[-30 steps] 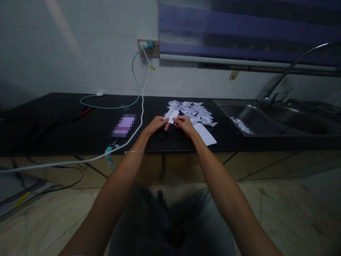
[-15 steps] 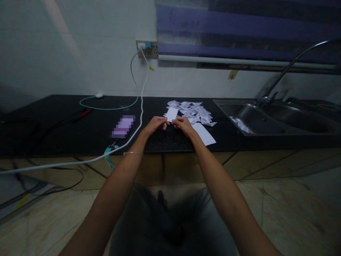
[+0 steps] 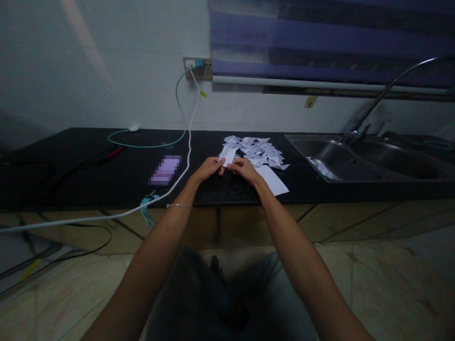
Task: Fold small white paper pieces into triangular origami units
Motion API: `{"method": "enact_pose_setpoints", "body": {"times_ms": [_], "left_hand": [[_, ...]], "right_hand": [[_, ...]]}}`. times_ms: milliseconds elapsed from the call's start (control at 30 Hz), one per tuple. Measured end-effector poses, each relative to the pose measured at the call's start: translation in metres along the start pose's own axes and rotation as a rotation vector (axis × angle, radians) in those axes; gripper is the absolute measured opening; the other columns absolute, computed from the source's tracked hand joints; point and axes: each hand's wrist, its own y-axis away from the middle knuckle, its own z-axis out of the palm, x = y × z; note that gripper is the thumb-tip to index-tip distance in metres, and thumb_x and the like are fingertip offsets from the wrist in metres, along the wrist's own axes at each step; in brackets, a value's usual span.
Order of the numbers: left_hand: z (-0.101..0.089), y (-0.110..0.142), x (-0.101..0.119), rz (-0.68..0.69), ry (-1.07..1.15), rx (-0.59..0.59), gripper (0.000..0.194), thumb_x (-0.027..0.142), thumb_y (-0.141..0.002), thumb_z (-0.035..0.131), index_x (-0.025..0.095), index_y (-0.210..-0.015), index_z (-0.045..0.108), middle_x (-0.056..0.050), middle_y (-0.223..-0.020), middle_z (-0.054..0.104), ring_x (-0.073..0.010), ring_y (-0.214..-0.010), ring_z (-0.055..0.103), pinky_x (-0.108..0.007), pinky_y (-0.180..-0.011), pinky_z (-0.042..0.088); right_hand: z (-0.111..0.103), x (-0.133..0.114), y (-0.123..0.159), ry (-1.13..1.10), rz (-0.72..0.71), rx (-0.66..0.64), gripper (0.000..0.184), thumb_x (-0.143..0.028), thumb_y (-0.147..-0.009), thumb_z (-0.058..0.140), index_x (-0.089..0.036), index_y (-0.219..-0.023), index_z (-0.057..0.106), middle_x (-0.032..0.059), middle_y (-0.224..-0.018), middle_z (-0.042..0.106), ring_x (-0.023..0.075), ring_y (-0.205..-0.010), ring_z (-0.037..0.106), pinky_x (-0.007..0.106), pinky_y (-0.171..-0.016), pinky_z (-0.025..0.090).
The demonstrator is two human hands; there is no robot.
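A small white rectangle of paper (image 3: pixel 228 153) is held up over the front of the dark counter. My left hand (image 3: pixel 210 168) grips its lower left side, thumb on the face and fingers behind. At the lower right corner, my right hand (image 3: pixel 244 169) pinches the same piece. Behind it lies a pile of folded white paper pieces (image 3: pixel 261 150), partly hidden by the held paper. Flat white paper (image 3: pixel 272 180) rests beside my right wrist.
A phone (image 3: pixel 165 170) with a teal strap (image 3: pixel 145 210) lies left of my hands. A white cable (image 3: pixel 189 142) crosses the counter (image 3: pixel 88 189) from the wall socket (image 3: pixel 199 68). On the right is a steel sink (image 3: pixel 330 177) with a tall tap (image 3: pixel 387 90).
The held paper has tipped slightly, and my left thumb has moved further onto its face. My right fingers have curled in closer at its lower corner. The view has shifted a little.
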Motion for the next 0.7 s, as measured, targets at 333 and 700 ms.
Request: {"method": "enact_pose_setpoints", "body": {"times_ms": [333, 700], "left_hand": [[0.0, -0.002, -0.01, -0.063, 0.04, 0.022, 0.059, 0.069, -0.084, 0.059, 0.012, -0.07, 0.066, -0.001, -0.056, 0.062, -0.01, -0.051, 0.053, -0.02, -0.05, 0.04], [0.003, -0.003, -0.009, -0.088, 0.006, 0.126, 0.056, 0.067, -0.085, 0.056, 0.014, -0.066, 0.06, -0.001, -0.059, 0.058, -0.012, -0.056, 0.051, -0.022, -0.05, 0.038]], "right_hand": [[0.0, -0.019, 0.008, -0.015, 0.057, -0.129, 0.026, -0.041, -0.071, 0.068, -0.017, -0.062, 0.062, -0.0049, -0.053, 0.05, 0.0099, -0.053, 0.04, 0.026, -0.055, 0.028], [-0.005, -0.002, 0.002, 0.059, 0.032, -0.247, 0.027, -0.042, -0.072, 0.067, -0.017, -0.063, 0.064, -0.0037, -0.054, 0.054, 0.0107, -0.053, 0.045, 0.024, -0.053, 0.03]]}}
